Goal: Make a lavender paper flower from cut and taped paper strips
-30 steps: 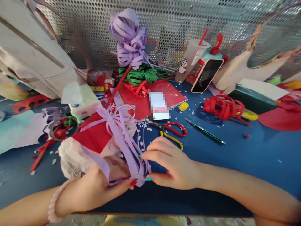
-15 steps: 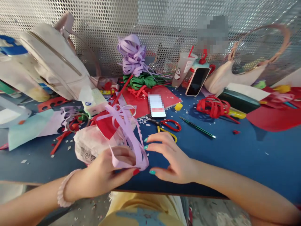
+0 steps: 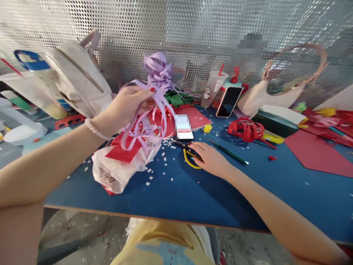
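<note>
My left hand is raised over the left of the table, its thumb and fingers closed on a bundle of lilac paper strips that hang in loops. Below the strips lie a red paper piece and a crumpled white plastic bag. My right hand is lowered to the table, fingers curled over the handles of a pair of scissors. One yellow handle loop shows beside the thumb; the hand covers most of the other handle. The blades point left toward a lit phone.
Lilac paper curls stand by the perforated metal wall. A dark-screened phone leans on a cup. Red paper strips, a green pen-like tool and a yellow cap lie to the right. White paper scraps litter the table.
My left hand has lifted up and away from me with the lilac strips. My right hand has moved away from the strips and come down onto the scissors.
</note>
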Action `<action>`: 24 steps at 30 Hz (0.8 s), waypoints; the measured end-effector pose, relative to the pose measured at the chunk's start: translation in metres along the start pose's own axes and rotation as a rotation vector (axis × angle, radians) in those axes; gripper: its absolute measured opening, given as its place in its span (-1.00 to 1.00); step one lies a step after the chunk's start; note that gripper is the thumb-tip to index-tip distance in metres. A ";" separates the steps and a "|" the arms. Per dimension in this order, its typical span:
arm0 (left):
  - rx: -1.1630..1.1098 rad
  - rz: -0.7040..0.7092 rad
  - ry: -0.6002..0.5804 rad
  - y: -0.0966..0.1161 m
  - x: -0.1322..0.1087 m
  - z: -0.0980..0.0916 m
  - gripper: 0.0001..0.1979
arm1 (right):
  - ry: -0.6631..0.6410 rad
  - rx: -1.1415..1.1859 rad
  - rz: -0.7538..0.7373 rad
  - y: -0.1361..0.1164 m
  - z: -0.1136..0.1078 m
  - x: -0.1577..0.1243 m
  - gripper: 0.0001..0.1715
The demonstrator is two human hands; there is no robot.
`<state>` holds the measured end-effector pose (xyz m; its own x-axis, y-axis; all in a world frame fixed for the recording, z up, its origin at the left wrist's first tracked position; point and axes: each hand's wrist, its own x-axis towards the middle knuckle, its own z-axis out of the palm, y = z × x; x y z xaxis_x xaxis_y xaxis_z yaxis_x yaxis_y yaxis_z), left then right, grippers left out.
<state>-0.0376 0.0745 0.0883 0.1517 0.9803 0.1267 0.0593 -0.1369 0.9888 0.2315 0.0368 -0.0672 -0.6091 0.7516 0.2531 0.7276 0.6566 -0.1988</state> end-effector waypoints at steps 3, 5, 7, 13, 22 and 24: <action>0.052 0.053 -0.036 0.012 0.026 0.006 -0.76 | 0.010 0.019 -0.005 -0.001 -0.002 -0.002 -0.59; 0.080 0.092 -0.056 0.017 0.038 0.006 -0.69 | 0.011 0.039 -0.010 -0.001 -0.003 -0.002 -0.58; 0.102 0.133 -0.081 0.023 0.046 0.004 -0.63 | 0.006 0.053 -0.014 0.000 -0.005 -0.002 -0.56; 0.102 0.183 -0.118 0.039 0.044 0.003 -0.66 | -0.019 0.045 -0.042 0.005 -0.010 -0.002 -0.53; 0.084 0.362 -0.225 0.059 0.014 0.003 -0.76 | -0.086 -0.013 -0.047 0.013 -0.019 -0.001 -0.52; 0.106 0.274 -0.257 0.060 0.004 0.002 -0.73 | -0.123 0.002 -0.050 0.016 -0.023 -0.002 -0.49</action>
<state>-0.0314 0.0699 0.1475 0.4172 0.8397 0.3478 0.0821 -0.4159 0.9057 0.2516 0.0445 -0.0495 -0.6787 0.7200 0.1445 0.6950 0.6933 -0.1905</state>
